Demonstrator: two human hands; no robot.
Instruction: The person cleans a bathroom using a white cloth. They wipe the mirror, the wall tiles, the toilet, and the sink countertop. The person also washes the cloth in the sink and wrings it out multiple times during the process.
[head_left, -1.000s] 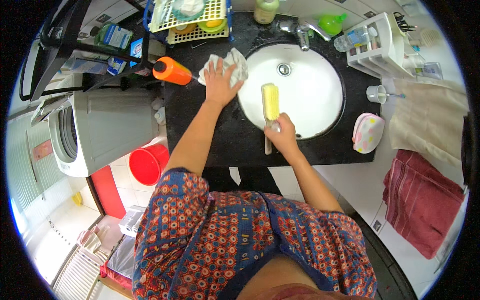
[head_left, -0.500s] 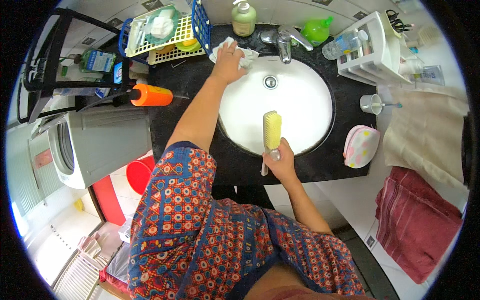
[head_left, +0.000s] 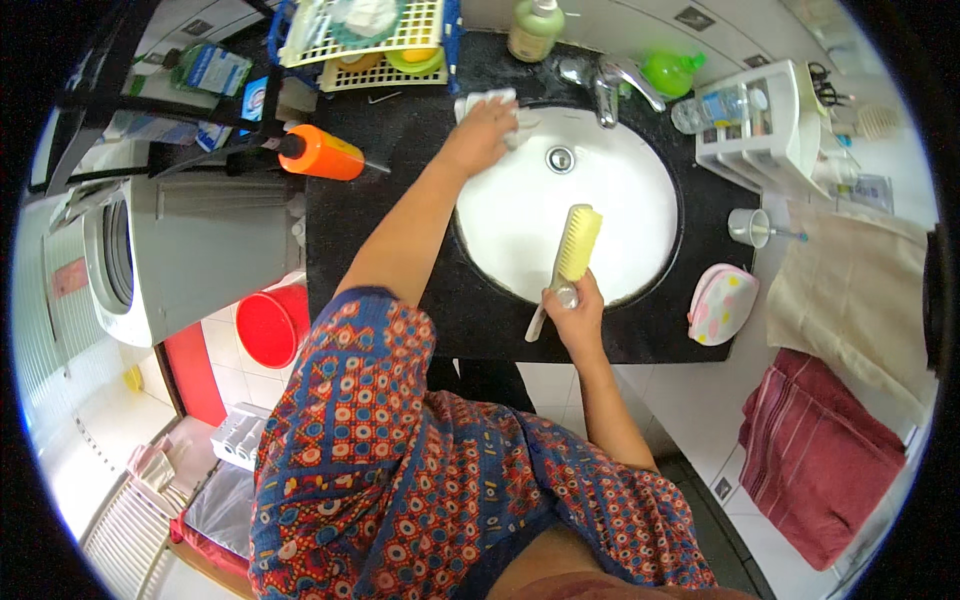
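Observation:
My left hand (head_left: pixel 480 142) presses a crumpled white cloth (head_left: pixel 487 101) against the black counter at the sink's far left rim. Its fingers lie over the cloth, which shows past the fingertips. Over the near part of the white oval sink (head_left: pixel 515 215), my right hand (head_left: pixel 579 312) is closed around a scrub brush (head_left: pixel 578 242) with pale yellow bristles and a light handle. The brush head tilts up and to the right, with the handle's end sticking out below the hand. A clear round part shows by the thumb; I cannot tell what it is.
A chrome faucet (head_left: pixel 608 92) and pump bottle (head_left: pixel 536 30) stand behind the sink. An orange bottle (head_left: pixel 322 155) lies left, below a tiered rack (head_left: pixel 362 78). Right are a white drawer unit (head_left: pixel 735 150), a cup (head_left: pixel 746 227) and a spotted pouch (head_left: pixel 722 304).
The view has shifted a little. My left hand and the cloth have slid along the sink's rim. The brush in my right hand now leans more to the right.

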